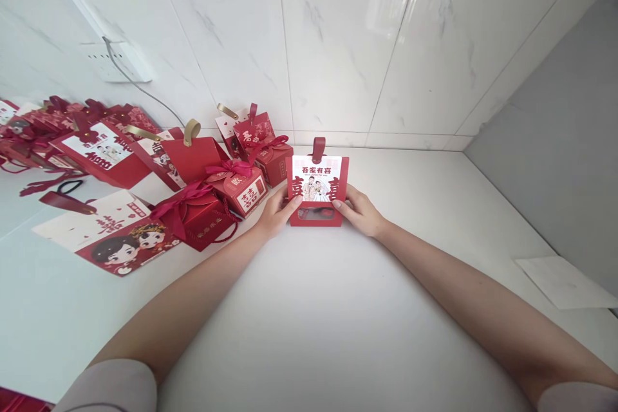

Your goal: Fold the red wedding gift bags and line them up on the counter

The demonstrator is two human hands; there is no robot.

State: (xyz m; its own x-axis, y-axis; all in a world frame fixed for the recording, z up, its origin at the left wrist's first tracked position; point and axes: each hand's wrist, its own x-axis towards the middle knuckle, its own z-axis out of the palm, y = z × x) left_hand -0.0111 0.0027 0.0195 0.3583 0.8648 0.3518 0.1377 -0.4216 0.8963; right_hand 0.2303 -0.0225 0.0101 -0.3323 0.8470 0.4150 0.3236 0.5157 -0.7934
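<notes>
Between my two hands stands a red and white gift box [317, 188] with a couple printed on its front, a dark red strap handle on top and a small window low down. My left hand [279, 211] grips its left side, thumb on the front and fingers behind. On the right side my right hand [361, 210] holds it the same way. The box is upright on the white table [338, 309]. Closest to my left hand is a red box with a ribbon bow [241, 188].
Another ribboned red box [200, 215] and a flat printed bag [120, 235] lie at left. More red gift boxes [103, 148] crowd behind them. A tiled wall [328, 45] with a socket [118, 63] and cable rises at the back. White paper [562, 280] lies at right.
</notes>
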